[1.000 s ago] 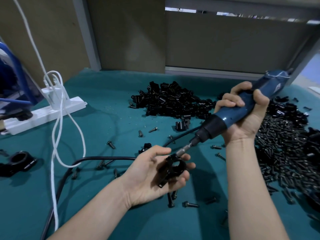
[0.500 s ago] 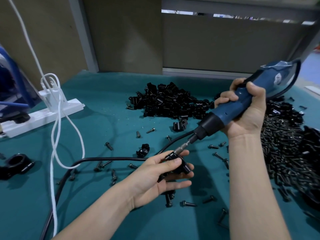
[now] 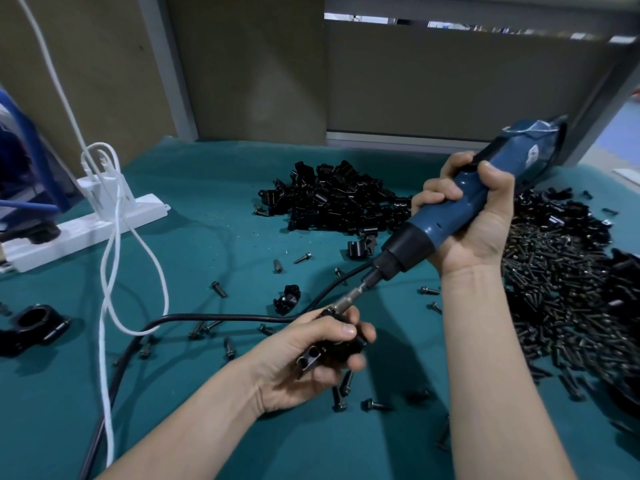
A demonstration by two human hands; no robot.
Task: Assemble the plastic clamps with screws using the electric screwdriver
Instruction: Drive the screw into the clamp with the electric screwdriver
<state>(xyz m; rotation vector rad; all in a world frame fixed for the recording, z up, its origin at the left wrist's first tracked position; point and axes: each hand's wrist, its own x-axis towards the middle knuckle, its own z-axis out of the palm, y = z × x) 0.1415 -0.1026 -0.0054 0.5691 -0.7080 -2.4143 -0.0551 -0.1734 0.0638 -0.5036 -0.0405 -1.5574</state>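
Note:
My left hand (image 3: 304, 355) grips a black plastic clamp (image 3: 329, 351) just above the teal table, thumb laid over its top. My right hand (image 3: 474, 220) holds the blue electric screwdriver (image 3: 460, 213) slanted down to the left. Its metal bit (image 3: 346, 301) meets the top of the clamp by my left thumb; the screw under the tip is hidden. A heap of black clamp parts (image 3: 332, 202) lies behind, and a big pile of black screws (image 3: 561, 292) spreads to the right of my right forearm.
Loose screws (image 3: 218, 289) and a single clamp half (image 3: 287, 297) are scattered on the teal mat (image 3: 207, 244). The screwdriver's black cable (image 3: 214, 318) runs left and down. A white power strip (image 3: 86, 226) with a white cord (image 3: 110, 299) sits at left. One assembled clamp (image 3: 31, 323) lies at the far left.
My left hand has turned the clamp and closed its fingers round it. The screwdriver has tilted up steeper, and its bit stays on the clamp.

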